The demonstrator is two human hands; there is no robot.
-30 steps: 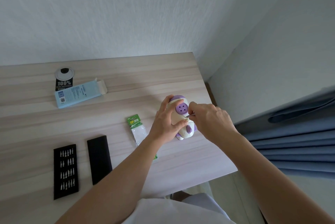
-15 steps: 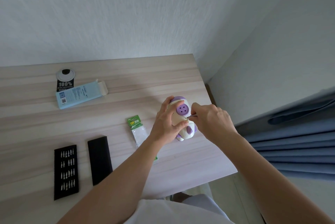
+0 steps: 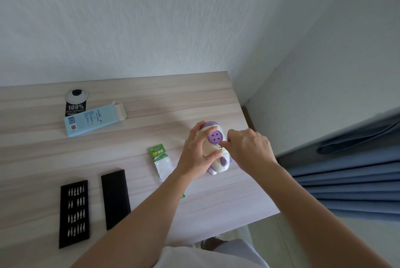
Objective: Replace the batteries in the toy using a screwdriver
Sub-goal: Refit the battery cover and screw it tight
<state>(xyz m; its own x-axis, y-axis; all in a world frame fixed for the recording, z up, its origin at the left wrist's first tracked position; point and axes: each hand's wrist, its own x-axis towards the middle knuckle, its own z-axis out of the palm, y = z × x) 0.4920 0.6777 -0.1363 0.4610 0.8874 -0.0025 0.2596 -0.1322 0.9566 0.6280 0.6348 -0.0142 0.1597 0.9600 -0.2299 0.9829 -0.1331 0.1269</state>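
Note:
A white and purple toy (image 3: 214,137) lies on the wooden table (image 3: 151,116) near its right edge. My left hand (image 3: 198,153) grips the toy from the left, thumb pressed on its middle. My right hand (image 3: 249,148) comes in from the right with its fingertips pinched over the toy's middle, just below the round purple part; something thin and metallic shows at the fingertips, and I cannot tell what it is. A green-topped battery pack (image 3: 161,160) lies just left of my left wrist.
A black tray of screwdriver bits (image 3: 74,213) and a black lid (image 3: 115,198) lie at the front left. A light blue box (image 3: 93,120) and a black "100%" card (image 3: 75,103) sit at the back left. Blue curtains (image 3: 346,170) hang right of the table.
Both hands stay on the toy in the same spot. My right hand's fingers have shifted slightly over the toy's middle; the view has tilted a little.

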